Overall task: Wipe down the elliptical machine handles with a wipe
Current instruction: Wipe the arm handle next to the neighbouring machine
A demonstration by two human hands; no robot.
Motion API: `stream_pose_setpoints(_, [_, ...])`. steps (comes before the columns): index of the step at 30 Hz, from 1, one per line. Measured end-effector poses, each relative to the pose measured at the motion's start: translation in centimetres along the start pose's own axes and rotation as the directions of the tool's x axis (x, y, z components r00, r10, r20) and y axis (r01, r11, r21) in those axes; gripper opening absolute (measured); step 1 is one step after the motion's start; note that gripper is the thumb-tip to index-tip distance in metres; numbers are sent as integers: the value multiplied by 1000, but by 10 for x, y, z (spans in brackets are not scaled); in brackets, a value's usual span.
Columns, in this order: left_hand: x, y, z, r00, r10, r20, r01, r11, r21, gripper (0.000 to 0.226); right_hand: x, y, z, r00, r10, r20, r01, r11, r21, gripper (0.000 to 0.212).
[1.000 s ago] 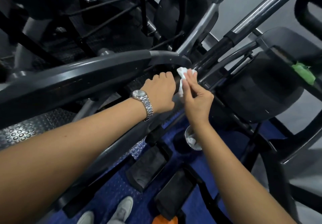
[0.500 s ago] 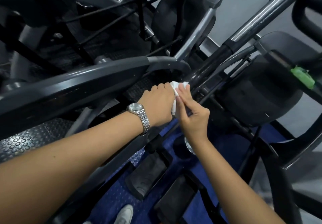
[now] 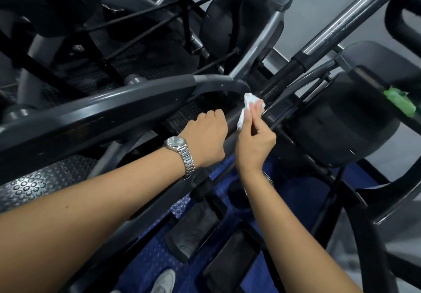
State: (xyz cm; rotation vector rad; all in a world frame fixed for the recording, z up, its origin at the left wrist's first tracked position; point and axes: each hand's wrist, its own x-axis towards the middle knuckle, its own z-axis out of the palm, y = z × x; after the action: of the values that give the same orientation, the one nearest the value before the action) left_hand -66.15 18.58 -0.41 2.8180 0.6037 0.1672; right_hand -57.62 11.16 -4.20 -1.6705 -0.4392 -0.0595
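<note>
- Wipe [image 3: 249, 98]: bunched small and pressed on handle [image 3: 232, 124], just beyond the left knuckles. Little cloth meets the bar, so patches are likely to be missed.
- Right grip [image 3: 255, 142]: fingertips pinched on wipe, with a loose tail hanging. A hard rub could pull it free, and it would drop toward pedals [image 3: 196, 231].
- Left grip [image 3: 207, 137]: clamped round handle, steadying it. The stretch under the palm goes unwiped unless the hand shifts. Letting go may let the arm swing.
- Watch [image 3: 180, 149]: close to the bar, may scrape.
- Rods [image 3: 296, 105]: just beside the right fingers, a pinch risk if the linkage moves.
</note>
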Motion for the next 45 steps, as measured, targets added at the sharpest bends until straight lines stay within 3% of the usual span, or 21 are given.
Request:
stream_pose_setpoints(4, [1, 0, 3, 1000, -1, -16, 1, 1000, -8, 32, -18, 1, -6, 994, -72, 88, 76, 996, -44, 27])
stream_pose_setpoints(8, [0, 0, 0, 1000, -1, -17, 1, 1000, -24, 29, 14, 0, -5, 996, -81, 28, 84, 992, -94, 25])
stream_pose_setpoints(11, [0, 0, 1, 1000, 1, -14, -2, 999, -40, 31, -1, 1, -11, 988, -95, 122, 106, 990, -88, 27])
stream_pose_setpoints(18, [0, -1, 0, 1000, 0, -1, 0, 999, -51, 30, 23, 5, -19, 935, -280, 218, 320, 931, -176, 25])
stream_pose_setpoints(22, [0, -1, -1, 1000, -6, 6, 6, 999, -44, 29, 15, 10, -37, 842, -367, 395, 456, 875, -159, 29])
stream_pose_setpoints(26, [-1, 0, -2, 1000, -12, 17, 13, 999, -37, 30, 34, 5, -27, 868, -317, 381, 412, 889, -201, 27])
stream_pose_setpoints(31, [-2, 0, -3, 1000, -22, 8, 22, 999, -30, 33, 10, 7, -38, 773, -402, 491, 537, 827, -168, 30])
stream_pose_setpoints(35, [-2, 1, -4, 1000, -23, 11, 23, 1000, -5, 35, 33, 2, -29, 844, -338, 416, 475, 832, -287, 27])
stream_pose_setpoints(41, [-2, 1, -3, 999, -35, 1, 35, 999, 31, 36, 25, -2, -36, 765, -356, 537, 554, 788, -268, 30])
stream_pose_setpoints(45, [-1, 1, -2, 1000, -24, 2, 23, 999, 43, 35, 41, -11, -24, 839, -278, 469, 469, 805, -362, 26])
